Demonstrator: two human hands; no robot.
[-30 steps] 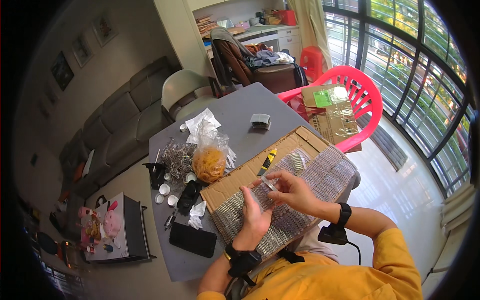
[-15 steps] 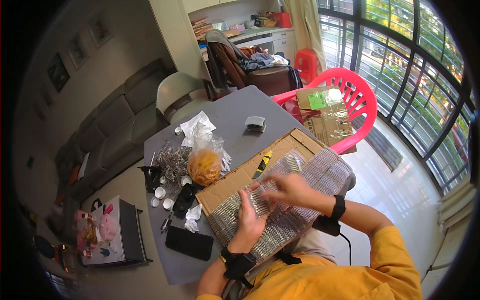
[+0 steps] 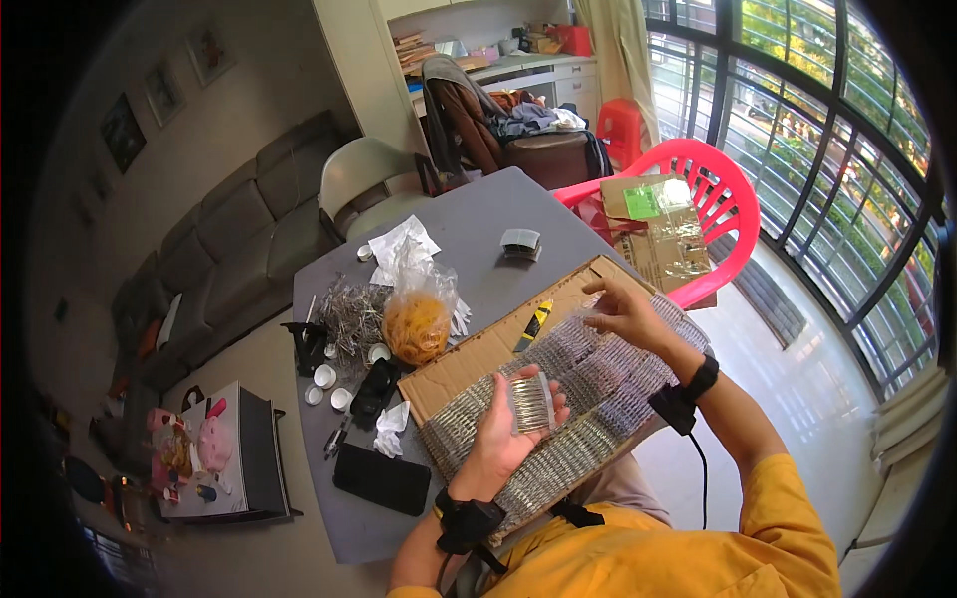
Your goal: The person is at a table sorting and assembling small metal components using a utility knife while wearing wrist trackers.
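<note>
Two hands, now well apart: a second ago they meet over one small piece, and half a second ago the right blurs across the left; at this moment the left hand (image 3: 503, 436) alone carries the clear pack (image 3: 532, 404), palm up. Reading of the change: the piece no longer needs both hands, and the right hand (image 3: 635, 321) is freed. Left grip: pack cradled across palm and fingers, thumb along its left side, fingertips showing past its right edge. Right hand: thumb and fingers parted, nothing visible between them, above the far right part of the silvery rows (image 3: 558, 466) (contact with them cannot be told). Appearance of pack: small, roughly rectangular, transparent at the borders, filled with slim, bright, slightly bowed silvery lines side by side; exact contents too small to resolve. Position: over the rows, which cover much of the cardboard sheet (image 3: 449, 381). Yellow-and-black utility knife (image 3: 534, 325) lies on bare cardboard beyond.
</note>
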